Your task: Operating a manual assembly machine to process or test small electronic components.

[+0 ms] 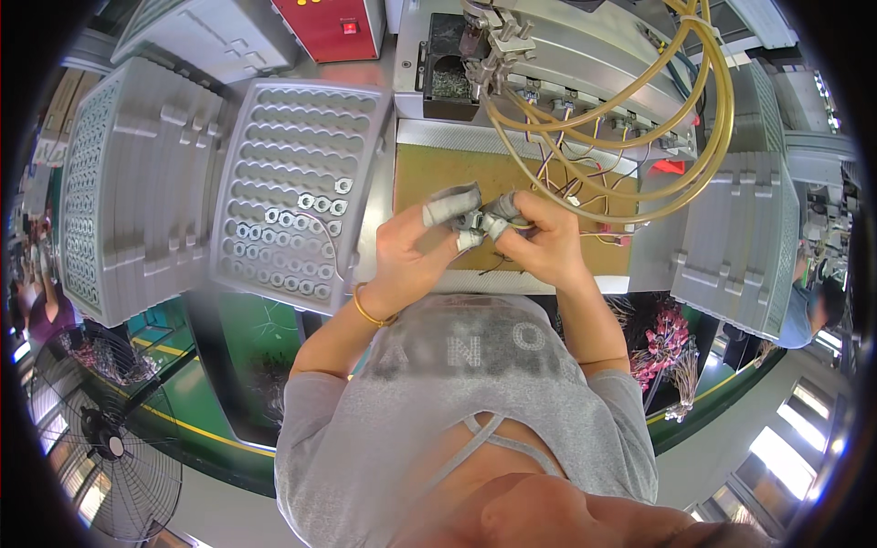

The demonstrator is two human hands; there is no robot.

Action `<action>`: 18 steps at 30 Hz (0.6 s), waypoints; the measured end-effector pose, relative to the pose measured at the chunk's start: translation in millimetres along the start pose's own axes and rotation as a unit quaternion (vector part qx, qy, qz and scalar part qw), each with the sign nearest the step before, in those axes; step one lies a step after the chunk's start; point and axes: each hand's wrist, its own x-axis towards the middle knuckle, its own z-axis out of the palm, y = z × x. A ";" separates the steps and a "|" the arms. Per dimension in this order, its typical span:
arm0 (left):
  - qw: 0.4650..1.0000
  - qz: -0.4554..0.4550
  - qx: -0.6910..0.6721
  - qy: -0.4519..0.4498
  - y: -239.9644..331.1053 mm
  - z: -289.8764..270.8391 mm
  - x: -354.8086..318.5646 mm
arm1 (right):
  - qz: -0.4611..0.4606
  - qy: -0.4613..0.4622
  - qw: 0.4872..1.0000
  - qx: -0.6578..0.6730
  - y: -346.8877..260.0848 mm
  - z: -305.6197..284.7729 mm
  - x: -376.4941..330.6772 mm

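My left hand and my right hand meet over the tan work mat, with grey wraps on several fingertips. Between them is a small dark part with metallic edges, mostly covered by the fingers. The left thumb and fingers pinch it from the left. The right thumb and forefinger are pressed together at its right side; what lies inside that pinch is too small to name. Thin wires run near the right fingers. Left of the hands, a grey tray holds rows of small metal ring-shaped pieces.
Behind the mat stands a metal machine with clamps, coloured wires and looping yellowish tubes. Stacked grey trays rise at left and right. A red box sits at the back; a fan stands lower left.
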 end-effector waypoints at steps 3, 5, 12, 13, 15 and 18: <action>0.999 0.018 0.030 0.000 4.4 1.5 1.9 | -0.008 0.000 1.000 -0.021 4.2 -1.0 -1.3; 0.998 0.022 0.050 -0.001 5.0 1.3 3.1 | 0.007 0.001 1.000 -0.009 -1.6 -2.5 0.3; 0.997 0.034 0.065 -0.032 -5.3 -8.5 11.3 | 0.067 0.033 0.997 0.022 -1.4 2.6 8.1; 0.992 0.063 0.102 -0.042 -4.5 -13.6 15.3 | 0.061 0.031 0.997 0.018 5.2 -0.1 4.8; 0.994 0.034 0.105 -0.021 -2.6 -24.7 28.7 | 0.084 0.073 0.993 0.048 23.6 -9.6 -1.5; 0.994 0.006 0.110 -0.007 -1.1 -41.9 59.0 | 0.136 0.090 0.972 0.170 17.0 -0.1 4.3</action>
